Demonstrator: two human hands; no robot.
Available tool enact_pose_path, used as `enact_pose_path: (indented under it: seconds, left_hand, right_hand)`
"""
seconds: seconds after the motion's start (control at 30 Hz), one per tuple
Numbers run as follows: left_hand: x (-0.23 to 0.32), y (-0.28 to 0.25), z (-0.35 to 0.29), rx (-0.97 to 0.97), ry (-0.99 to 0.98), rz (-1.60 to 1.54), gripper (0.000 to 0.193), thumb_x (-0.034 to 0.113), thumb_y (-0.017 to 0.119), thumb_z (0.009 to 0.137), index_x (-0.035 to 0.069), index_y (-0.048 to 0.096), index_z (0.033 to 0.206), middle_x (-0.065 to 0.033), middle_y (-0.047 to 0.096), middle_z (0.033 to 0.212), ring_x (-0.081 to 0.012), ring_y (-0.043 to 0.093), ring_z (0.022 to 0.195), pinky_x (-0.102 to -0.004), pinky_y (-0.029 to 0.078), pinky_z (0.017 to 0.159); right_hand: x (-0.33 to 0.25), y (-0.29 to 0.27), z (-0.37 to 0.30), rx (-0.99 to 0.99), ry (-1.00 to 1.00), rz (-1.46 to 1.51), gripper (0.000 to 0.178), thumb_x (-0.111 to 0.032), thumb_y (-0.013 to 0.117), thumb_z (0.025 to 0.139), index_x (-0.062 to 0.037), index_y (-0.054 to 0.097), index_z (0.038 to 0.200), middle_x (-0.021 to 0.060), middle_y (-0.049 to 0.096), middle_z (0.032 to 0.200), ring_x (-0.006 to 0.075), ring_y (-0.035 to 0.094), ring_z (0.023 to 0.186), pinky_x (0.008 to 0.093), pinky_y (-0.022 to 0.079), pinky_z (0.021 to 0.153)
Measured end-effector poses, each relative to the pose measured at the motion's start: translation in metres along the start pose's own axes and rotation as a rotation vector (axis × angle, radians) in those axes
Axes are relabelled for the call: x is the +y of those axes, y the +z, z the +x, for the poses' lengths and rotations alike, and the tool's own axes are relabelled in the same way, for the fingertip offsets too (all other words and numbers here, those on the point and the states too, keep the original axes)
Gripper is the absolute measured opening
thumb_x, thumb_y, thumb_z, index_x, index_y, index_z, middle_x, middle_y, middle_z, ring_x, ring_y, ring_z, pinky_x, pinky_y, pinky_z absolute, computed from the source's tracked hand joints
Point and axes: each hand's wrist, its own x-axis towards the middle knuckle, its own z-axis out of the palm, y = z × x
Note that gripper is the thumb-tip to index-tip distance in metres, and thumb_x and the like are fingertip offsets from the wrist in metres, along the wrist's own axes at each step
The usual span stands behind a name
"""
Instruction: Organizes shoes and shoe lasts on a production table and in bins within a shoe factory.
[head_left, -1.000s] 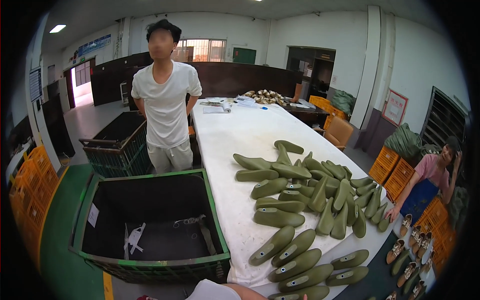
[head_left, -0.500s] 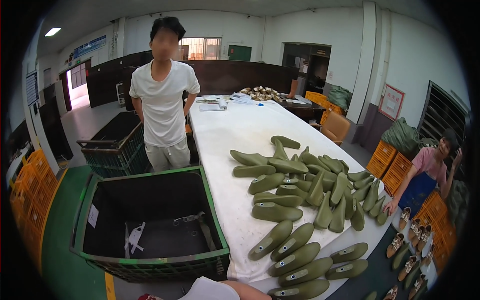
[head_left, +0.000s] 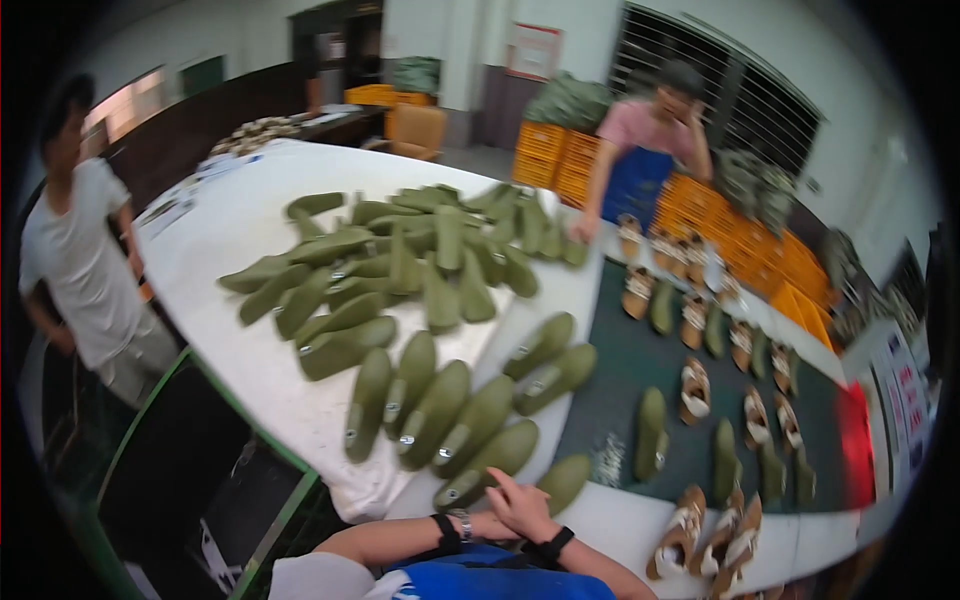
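I see a long white cloth-covered table (head_left: 250,230) carrying a heap of olive-green plastic shoe lasts (head_left: 400,260); a dark green conveyor belt (head_left: 620,370) beside it bears tan strappy sandals (head_left: 695,385). Nearest last (head_left: 485,460) lies at the table's near edge. My right hand (head_left: 525,505) rests just beside it, fingers loosely curled, gripping nothing; left hand (head_left: 490,525) mostly hidden, can't tell. Best grasp: mid-body, lift clear of neighbours. Orange crates (head_left: 560,160) line the wall.

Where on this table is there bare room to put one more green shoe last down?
Bare white table lies left of the heap of green lasts, toward the papers. The near row of lasts by the hands is crowded, as is the dark mat.
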Motion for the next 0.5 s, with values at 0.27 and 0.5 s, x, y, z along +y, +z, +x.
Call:
enact_pose_path:
  seconds: [0.27,0.5]
  left_hand:
    - [0.040,0.003,0.006,0.118,-0.037,0.079,0.081,0.031,0.067,0.069,0.006,0.025,0.132,-0.0253,0.019,0.138,-0.0338,0.026,0.128,-0.0351,0.028,0.103]
    - [0.068,-0.007,0.011,0.078,-0.084,0.167,0.077,0.029,0.068,0.068,0.013,0.030,0.133,-0.0273,0.013,0.140,-0.0382,0.026,0.128,-0.0359,0.029,0.103]
  right_hand:
    - [0.030,-0.038,-0.052,0.226,0.054,-0.016,0.018,-0.020,0.058,0.080,-0.0092,0.063,0.094,0.0118,0.064,0.083,0.0273,0.061,0.076,0.0354,0.049,0.065]
    - [0.068,-0.065,-0.098,0.013,0.412,-0.131,0.032,-0.029,0.056,0.081,-0.0162,0.055,0.111,0.0114,0.062,0.065,0.0306,0.061,0.060,0.0406,0.048,0.055]
